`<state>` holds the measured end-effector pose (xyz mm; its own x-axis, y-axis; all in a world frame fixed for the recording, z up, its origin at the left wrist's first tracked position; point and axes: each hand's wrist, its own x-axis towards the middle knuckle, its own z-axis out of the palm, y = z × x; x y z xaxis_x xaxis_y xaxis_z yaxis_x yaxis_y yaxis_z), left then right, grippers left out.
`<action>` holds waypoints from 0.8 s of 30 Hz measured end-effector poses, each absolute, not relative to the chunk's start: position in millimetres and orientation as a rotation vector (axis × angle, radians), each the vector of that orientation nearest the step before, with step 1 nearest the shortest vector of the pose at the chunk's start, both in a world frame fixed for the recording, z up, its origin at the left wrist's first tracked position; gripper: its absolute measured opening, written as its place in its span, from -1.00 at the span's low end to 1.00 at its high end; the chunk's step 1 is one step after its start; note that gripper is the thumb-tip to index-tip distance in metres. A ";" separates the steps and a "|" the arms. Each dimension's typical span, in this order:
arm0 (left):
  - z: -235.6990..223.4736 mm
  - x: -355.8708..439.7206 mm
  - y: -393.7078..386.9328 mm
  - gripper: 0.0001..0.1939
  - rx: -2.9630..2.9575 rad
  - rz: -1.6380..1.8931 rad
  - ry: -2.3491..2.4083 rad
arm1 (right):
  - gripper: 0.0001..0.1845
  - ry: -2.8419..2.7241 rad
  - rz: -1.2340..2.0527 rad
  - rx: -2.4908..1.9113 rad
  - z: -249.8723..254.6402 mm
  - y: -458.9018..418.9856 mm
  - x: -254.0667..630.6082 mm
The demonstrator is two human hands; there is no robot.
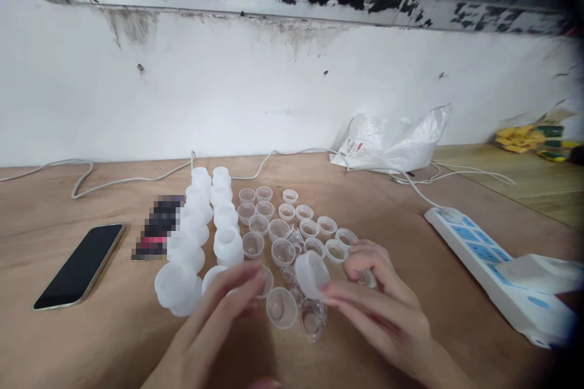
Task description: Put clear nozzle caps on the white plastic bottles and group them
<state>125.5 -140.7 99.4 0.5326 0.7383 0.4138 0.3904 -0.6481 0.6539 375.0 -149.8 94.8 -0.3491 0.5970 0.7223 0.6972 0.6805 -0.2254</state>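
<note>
My right hand (383, 310) pinches a white translucent plastic ring (311, 275), tilted on its side above the table. My left hand (219, 310), slightly blurred, has its fingers stretched out beside a small clear cup (265, 282), partly hidden behind the fingertips; I cannot tell whether they touch it. Between the hands stands another clear cup (281, 308), next to clear plastic pieces (312, 320). Further back are rows of small clear cups (252, 245) and flat white rings (309, 228). Left of these, two rows of round white translucent jars (228, 244) stand on the table.
A phone (79, 266) and a dark, pixelated item (159, 228) lie at left. A white power strip (483, 267) with plugs is at right, its cable (269, 158) along the wall. A plastic bag (392, 143) and yellow packets (520, 138) sit at the back.
</note>
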 end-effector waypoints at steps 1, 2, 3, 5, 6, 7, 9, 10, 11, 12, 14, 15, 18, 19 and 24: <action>103.4 134.2 -137.5 -0.33 2.273 0.922 0.896 | -0.81 -2.088 -0.132 -0.954 102.5 -148.7 365.2; 108.1 141.9 -133.5 -0.27 2.283 0.892 0.867 | -0.83 -2.087 -0.130 -0.909 108.7 -147.4 357.2; 113.3 148.2 -128.8 -0.29 2.295 0.849 0.826 | -0.84 -2.086 -0.123 -0.873 113.1 -145.8 351.6; 124.2 155.7 -118.9 -0.48 2.256 0.756 0.810 | -0.86 -2.072 -0.081 -0.826 115.6 -142.2 348.4; 129.2 157.2 -114.3 -0.55 2.221 0.694 0.848 | -0.87 -2.077 -0.025 -0.823 114.0 -140.0 350.8; 133.4 157.4 -110.1 -0.60 2.183 0.671 0.893 | -0.85 -2.089 0.053 -0.839 111.1 -137.6 355.6; 139.1 155.2 -103.3 -0.63 2.097 0.660 0.965 | -0.72 -2.159 0.262 -0.933 103.6 -132.3 369.4; 140.9 153.4 -100.7 -0.63 2.062 0.665 0.986 | -0.73 -2.199 0.352 -1.006 99.9 -129.6 377.1; 142.2 151.5 -98.7 -0.63 2.040 0.665 1.006 | -0.76 -2.270 0.426 -1.090 96.5 -126.9 384.5; 143.2 149.6 -97.1 -0.62 2.034 0.653 1.032 | -0.80 -2.339 0.480 -1.163 93.5 -124.6 391.0; 145.2 146.0 -94.7 -0.62 2.068 0.640 1.084 | -0.82 -2.432 0.553 -1.270 87.8 -121.5 400.2; 146.2 144.4 -93.7 -0.61 2.095 0.641 1.103 | -0.83 -2.449 0.578 -1.299 84.7 -120.7 402.9; 148.4 140.4 -89.7 -0.62 2.146 0.752 1.114 | -0.90 -2.441 0.590 -1.327 74.5 -120.7 405.8; 148.8 139.2 -87.9 -0.62 2.154 0.804 1.116 | -0.90 -2.442 0.579 -1.319 71.2 -121.0 406.0; 150.6 134.6 -78.8 -0.64 2.195 0.918 1.131 | -0.84 -2.442 0.478 -1.218 66.3 -121.0 409.3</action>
<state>134.6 -78.8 150.6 0.4267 0.8398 0.3358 0.5011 -0.5286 0.6852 409.3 -121.0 66.3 -0.5582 0.8114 0.1732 0.6861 0.5688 -0.4535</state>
